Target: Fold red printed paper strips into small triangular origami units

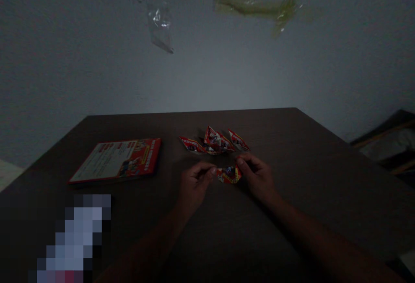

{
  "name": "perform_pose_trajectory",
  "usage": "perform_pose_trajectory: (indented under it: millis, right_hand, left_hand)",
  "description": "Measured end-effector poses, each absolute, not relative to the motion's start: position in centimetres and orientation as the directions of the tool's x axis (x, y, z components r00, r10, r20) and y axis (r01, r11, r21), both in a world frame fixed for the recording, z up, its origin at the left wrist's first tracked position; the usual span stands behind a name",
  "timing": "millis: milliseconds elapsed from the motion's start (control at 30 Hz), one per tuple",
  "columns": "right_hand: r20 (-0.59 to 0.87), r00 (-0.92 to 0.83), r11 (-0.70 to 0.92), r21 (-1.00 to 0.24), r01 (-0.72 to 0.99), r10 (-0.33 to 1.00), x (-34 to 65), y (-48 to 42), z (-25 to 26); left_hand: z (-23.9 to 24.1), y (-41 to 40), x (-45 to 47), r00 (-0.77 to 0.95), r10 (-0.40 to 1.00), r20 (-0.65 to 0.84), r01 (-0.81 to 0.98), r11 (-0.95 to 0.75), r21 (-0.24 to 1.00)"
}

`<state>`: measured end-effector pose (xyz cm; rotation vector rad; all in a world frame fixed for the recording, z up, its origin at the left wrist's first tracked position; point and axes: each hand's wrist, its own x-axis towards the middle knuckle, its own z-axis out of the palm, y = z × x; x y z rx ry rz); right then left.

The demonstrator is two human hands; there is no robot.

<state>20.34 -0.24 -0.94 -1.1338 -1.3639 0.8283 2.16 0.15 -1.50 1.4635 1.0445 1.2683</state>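
Note:
Between my two hands is a piece of red and yellow printed paper (229, 174), folded or creased, above the dark table. My left hand (196, 183) pinches its left end between thumb and fingers. At the right end, my right hand (256, 175) grips it the same way. Just beyond lie several folded red printed pieces (214, 139) with pointed ends, in a loose cluster. Their undersides are hidden. The light is dim, so the print on the held paper is hard to read.
A red and white printed box or book (116, 160) lies flat on the left of the dark brown table (311, 157). A pixelated patch covers the lower left. Behind the table is a wall (207, 67) with yellowish tape (249, 6). Dark items (389, 136) stand at far right.

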Motion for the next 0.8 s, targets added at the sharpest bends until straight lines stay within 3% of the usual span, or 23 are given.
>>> perform_pose_trajectory:
  millis: [400, 800]
  right_hand:
    - [0.252, 0.212, 0.252, -0.967, 0.030, 0.944, 20.55, -0.05, -1.13]
    - [0.215, 0.223, 0.212, -0.976, 0.042, 0.951, 20.75, 0.02, -0.72]
  left_hand:
    - [-1.78, 0.56, 1.95, -0.067, 0.976, 0.205, 0.007, -0.205, 0.979]
    - [-1.35, 0.60, 1.75, -0.154, 0.966, 0.206, 0.077, -0.196, 0.978]
